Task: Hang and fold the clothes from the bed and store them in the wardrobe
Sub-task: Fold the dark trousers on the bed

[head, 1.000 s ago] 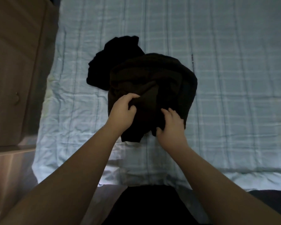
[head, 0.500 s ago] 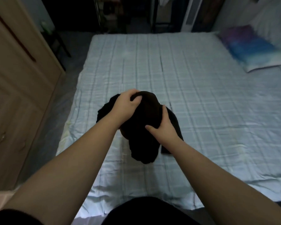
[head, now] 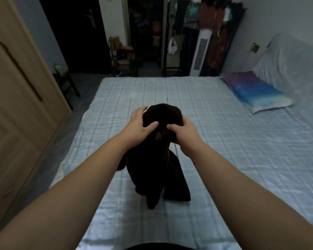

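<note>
At centre frame, your left hand (head: 140, 125) and right hand (head: 184, 135) each grip the bunched top of a dark garment (head: 157, 159), soft, light and floppy, hanging limp over the bed (head: 224, 141); better gripped at its shoulders.

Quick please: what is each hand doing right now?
Left hand: closed on the dark garment.
Right hand: closed on the same garment.
</note>
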The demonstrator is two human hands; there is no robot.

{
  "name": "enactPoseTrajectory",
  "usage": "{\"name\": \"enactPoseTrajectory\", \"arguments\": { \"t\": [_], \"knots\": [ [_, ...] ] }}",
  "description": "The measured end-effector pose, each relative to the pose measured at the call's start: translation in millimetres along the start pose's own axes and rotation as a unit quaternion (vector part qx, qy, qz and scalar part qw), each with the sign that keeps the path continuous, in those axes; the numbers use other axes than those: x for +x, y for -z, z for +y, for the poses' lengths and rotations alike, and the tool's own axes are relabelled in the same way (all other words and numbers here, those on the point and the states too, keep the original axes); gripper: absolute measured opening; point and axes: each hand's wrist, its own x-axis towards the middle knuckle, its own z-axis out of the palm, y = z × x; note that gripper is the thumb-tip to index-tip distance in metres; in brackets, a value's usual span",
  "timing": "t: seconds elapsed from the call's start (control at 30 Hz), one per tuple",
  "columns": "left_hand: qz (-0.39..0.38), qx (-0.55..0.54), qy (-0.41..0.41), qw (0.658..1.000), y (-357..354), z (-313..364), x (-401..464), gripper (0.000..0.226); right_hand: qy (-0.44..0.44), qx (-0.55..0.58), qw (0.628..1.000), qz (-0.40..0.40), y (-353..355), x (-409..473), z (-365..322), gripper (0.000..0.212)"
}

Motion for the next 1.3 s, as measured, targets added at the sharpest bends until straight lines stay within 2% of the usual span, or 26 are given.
{"name": "enactPoseTrajectory", "arguments": {
  "t": [0.13,0.3,0.37,0.43,0.53,0.63,0.8,0.87,0.9,0.97,1.03,1.07,1.1,1.13,1.17,1.23,1.3],
  "knots": [
    [-0.033,-0.007,-0.024,0.999,-45,21,-5,0.103,-0.018,0.100,0.995,0.001,51,17,-11,0.030],
    [0.036,0.106,0.005,0.994,-129,72,-8,0.125,-0.030,0.215,0.975,-0.036,125,43,-30,0.035],
    [0.055,0.098,0.031,0.993,-165,93,-7,0.127,-0.029,0.260,0.964,-0.050,150,52,-38,0.034],
    [0.092,0.067,0.056,0.992,-193,107,-2,0.117,-0.035,0.306,0.950,-0.053,167,58,-44,0.036],
    [0.130,-0.012,0.117,0.985,-202,112,13,0.083,-0.043,0.326,0.943,-0.057,185,67,-47,0.041],
    [0.104,0.053,0.133,0.984,-184,107,30,0.039,-0.048,0.307,0.948,-0.065,205,70,-47,0.044],
    [0.110,0.123,0.095,0.982,-146,114,49,0.034,-0.075,0.212,0.967,-0.119,240,61,-40,0.039],
    [0.126,0.128,0.075,0.981,-130,119,57,0.028,-0.126,0.083,0.978,-0.141,254,55,-45,0.030],
    [0.136,0.124,0.071,0.980,-123,122,60,0.026,-0.139,-0.009,0.981,-0.132,261,54,-46,0.032],
    [0.156,0.110,0.062,0.980,-109,127,66,0.026,-0.084,-0.181,0.978,-0.057,269,59,-44,0.037],
    [0.158,0.083,0.057,0.982,-98,137,70,0.027,0.045,-0.276,0.960,0.011,271,63,-42,0.035],
    [0.156,0.066,0.056,0.984,-94,144,73,0.028,0.078,-0.295,0.952,-0.016,267,62,-43,0.046],
    [0.155,0.049,0.052,0.985,-91,150,76,0.028,0.079,-0.304,0.947,-0.073,259,59,-45,0.071],
    [0.155,0.034,0.046,0.986,-88,157,78,0.027,0.057,-0.308,0.940,-0.132,251,57,-45,0.098],
    [0.153,0.023,0.038,0.987,-85,163,80,0.028,0.038,-0.311,0.935,-0.165,241,56,-46,0.114],
    [0.142,0.025,0.018,0.989,-79,172,83,0.027,0.029,-0.286,0.943,-0.170,224,56,-49,0.119],
    [0.130,0.064,-0.005,0.989,-71,174,85,0.025,0.057,-0.266,0.952,-0.140,210,54,-53,0.100]
  ]
}}
